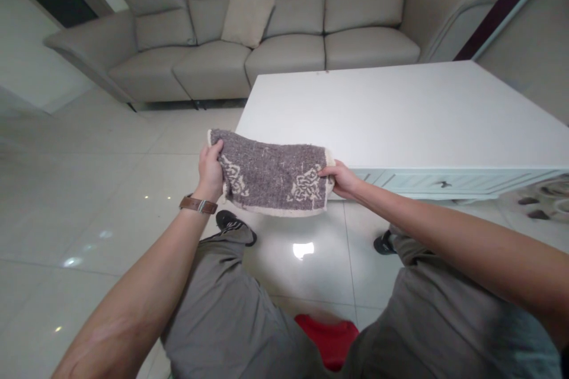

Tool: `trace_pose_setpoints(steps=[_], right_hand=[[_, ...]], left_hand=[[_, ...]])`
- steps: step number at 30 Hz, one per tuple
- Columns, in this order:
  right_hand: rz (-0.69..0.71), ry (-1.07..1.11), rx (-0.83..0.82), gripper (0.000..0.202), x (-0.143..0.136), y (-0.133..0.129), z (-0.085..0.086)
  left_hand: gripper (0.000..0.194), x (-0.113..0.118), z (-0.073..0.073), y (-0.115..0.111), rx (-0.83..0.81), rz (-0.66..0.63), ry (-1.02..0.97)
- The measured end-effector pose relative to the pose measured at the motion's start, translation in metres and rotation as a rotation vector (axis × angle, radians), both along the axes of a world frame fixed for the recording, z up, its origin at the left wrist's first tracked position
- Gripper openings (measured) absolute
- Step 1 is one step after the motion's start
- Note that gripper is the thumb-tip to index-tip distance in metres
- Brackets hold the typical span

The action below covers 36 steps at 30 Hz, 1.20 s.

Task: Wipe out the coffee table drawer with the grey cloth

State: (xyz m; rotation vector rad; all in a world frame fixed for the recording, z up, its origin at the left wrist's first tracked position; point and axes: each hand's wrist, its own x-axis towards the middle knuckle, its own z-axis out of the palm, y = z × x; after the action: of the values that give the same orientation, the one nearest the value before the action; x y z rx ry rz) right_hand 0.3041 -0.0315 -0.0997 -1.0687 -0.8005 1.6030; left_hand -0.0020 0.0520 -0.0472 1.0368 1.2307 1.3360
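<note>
A grey-brown towel (271,172) with cream edges and cream patterns near its two lower corners is stretched out between my hands. My left hand (210,173) grips its left edge, thumb on the front face. At the right edge, my right hand (341,179) pinches it with the thumb in front; the fingers behind are hidden. The towel hangs in the air above the tiled floor, in front of the near left corner of a white table (377,112), part of which it covers from view.
Beyond the table stands a long grey sofa (284,62) with a beige cushion (248,18). The table front has a drawer with a dark handle (443,184). Between my legs, low down, lies something red (329,337). Glossy tiles (111,207) cover the floor.
</note>
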Motion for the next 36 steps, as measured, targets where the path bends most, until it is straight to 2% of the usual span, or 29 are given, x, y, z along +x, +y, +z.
trace_pose_setpoints(steps=[3,5,9,12,15,18,22,25,27,33,36], right_hand=[[-0.108,-0.066,0.059,0.048,0.02,0.013,0.006],[-0.17,-0.12,0.029,0.044,0.034,0.022,0.005],[-0.22,-0.322,-0.206,0.033,0.049,0.029,-0.007],[-0.21,-0.457,-0.226,0.028,0.048,0.027,-0.014],[-0.193,-0.608,-0.083,0.026,0.041,0.025,-0.009],[-0.177,-0.757,0.107,0.029,0.032,0.024,0.004],[-0.151,-0.798,0.314,0.029,0.017,0.016,0.027],[-0.057,-0.856,0.571,0.026,0.001,0.002,0.041],[0.021,-0.898,0.683,0.028,-0.009,-0.009,0.046],[0.193,-1.034,0.749,0.039,-0.021,-0.03,0.043],[0.25,-1.045,0.776,0.028,-0.02,-0.036,0.043]], left_hand=[[0.044,0.004,-0.01,0.005,0.117,0.098,-0.039],[0.038,0.009,-0.023,0.009,0.086,0.091,0.0],[0.023,0.027,-0.053,0.008,-0.135,-0.083,0.11],[0.019,0.043,-0.064,0.005,-0.186,-0.143,0.151],[0.019,0.057,-0.06,0.001,-0.15,-0.162,0.143],[0.024,0.067,-0.046,-0.007,-0.124,-0.231,0.051],[0.031,0.078,-0.025,-0.024,-0.113,-0.326,-0.088],[0.033,0.085,-0.017,-0.038,-0.188,-0.371,-0.124],[0.036,0.089,-0.016,-0.045,-0.217,-0.399,-0.128],[0.045,0.095,-0.016,-0.054,-0.218,-0.486,-0.13],[0.048,0.093,-0.017,-0.054,-0.225,-0.516,-0.124]])
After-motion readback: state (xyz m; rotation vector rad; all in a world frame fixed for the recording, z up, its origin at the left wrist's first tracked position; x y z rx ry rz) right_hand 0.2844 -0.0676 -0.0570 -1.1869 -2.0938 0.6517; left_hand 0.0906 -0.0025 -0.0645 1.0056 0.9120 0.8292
